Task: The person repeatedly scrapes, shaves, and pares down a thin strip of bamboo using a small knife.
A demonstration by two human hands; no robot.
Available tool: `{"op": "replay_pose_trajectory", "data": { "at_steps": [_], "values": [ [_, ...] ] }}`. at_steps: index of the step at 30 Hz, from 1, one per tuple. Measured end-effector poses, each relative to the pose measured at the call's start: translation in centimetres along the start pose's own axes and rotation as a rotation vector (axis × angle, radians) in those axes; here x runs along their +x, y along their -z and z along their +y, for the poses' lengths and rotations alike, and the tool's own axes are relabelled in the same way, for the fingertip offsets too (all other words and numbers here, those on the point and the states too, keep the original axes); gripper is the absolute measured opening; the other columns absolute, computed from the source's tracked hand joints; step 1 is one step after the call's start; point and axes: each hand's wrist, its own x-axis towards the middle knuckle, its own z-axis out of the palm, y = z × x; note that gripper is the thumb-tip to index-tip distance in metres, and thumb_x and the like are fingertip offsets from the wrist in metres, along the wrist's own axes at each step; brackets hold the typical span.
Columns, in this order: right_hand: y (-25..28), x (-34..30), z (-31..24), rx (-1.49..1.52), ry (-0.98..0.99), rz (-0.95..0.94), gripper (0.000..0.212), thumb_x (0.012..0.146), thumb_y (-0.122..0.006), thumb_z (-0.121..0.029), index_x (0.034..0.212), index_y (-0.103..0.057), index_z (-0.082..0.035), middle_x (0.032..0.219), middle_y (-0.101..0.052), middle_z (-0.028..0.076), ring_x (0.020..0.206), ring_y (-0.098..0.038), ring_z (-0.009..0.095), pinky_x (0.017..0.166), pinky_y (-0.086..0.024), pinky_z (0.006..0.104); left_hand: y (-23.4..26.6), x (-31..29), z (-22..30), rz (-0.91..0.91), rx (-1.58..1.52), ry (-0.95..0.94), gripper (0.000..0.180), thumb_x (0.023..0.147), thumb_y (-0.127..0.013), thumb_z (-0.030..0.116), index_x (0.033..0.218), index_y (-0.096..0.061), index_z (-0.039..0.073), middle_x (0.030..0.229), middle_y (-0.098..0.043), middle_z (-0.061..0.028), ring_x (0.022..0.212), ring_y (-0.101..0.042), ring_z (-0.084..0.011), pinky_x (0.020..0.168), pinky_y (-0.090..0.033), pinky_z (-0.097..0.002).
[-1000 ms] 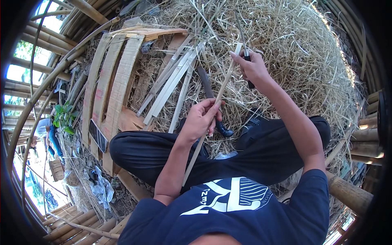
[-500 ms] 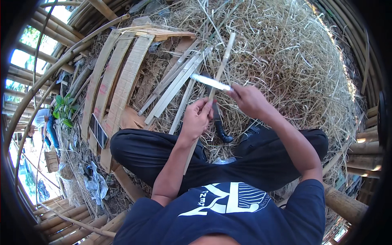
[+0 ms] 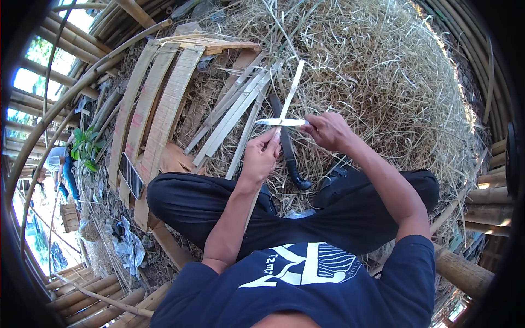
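Between the thumb and fingers of my left hand (image 3: 261, 158) is a long, thin bamboo strip (image 3: 293, 90). It slants from above my lap up and away, with its far end over the shavings. My right hand (image 3: 330, 132) is closed round the handle of a knife (image 3: 273, 122). The bright blade lies across the strip, just beyond my left fingertips, and points left. Below them, a dark curved blade with a black handle (image 3: 298, 179) rests on the ground between my legs. Several pale bamboo strips (image 3: 236, 112) lie to the left of my hands.
Curly bamboo shavings (image 3: 377, 76) cover the ground ahead and to the right. At left stands a wooden slatted piece (image 3: 174, 104) with a phone-like flat object (image 3: 131, 175) against it. A bamboo pole (image 3: 462, 273) lies at lower right. Another person (image 3: 57, 161) bends over at far left.
The knife has come down along the strip toward my left hand, and its blade has turned more level. The strip's far end has shifted lower and slightly left.
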Motion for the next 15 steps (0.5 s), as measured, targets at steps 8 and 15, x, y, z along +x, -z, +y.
{"op": "replay_pose_trajectory", "data": {
  "at_steps": [8, 15],
  "values": [
    [4.2, -3.3, 20.2, -0.129, -0.619, 0.265, 0.036, 0.098, -0.039, -0.033, 0.109, -0.064, -0.009, 0.093, -0.065, 0.022, 0.086, -0.065, 0.038, 0.069, -0.050, 0.0486, 1.7, -2.9, 2.4, 0.078, -0.025, 0.033, 0.032, 0.100, -0.047, 0.012, 0.131, -0.053, 0.007, 0.066, -0.045, 0.0031, 0.038, -0.032, 0.0000, 0.034, -0.026, -0.0168],
    [4.7, 1.0, 5.8, 0.443, -0.519, 0.301, 0.043, 0.102, -0.036, -0.037, 0.102, -0.062, -0.003, 0.076, -0.063, 0.013, 0.069, -0.057, 0.020, 0.064, -0.046, 0.0355, 1.3, -1.8, 2.8, -0.003, -0.189, 0.053, 0.033, 0.100, -0.047, 0.013, 0.132, -0.051, 0.006, 0.069, -0.050, 0.0007, 0.037, -0.033, -0.0001, 0.033, -0.026, -0.0156]
  ]
}}
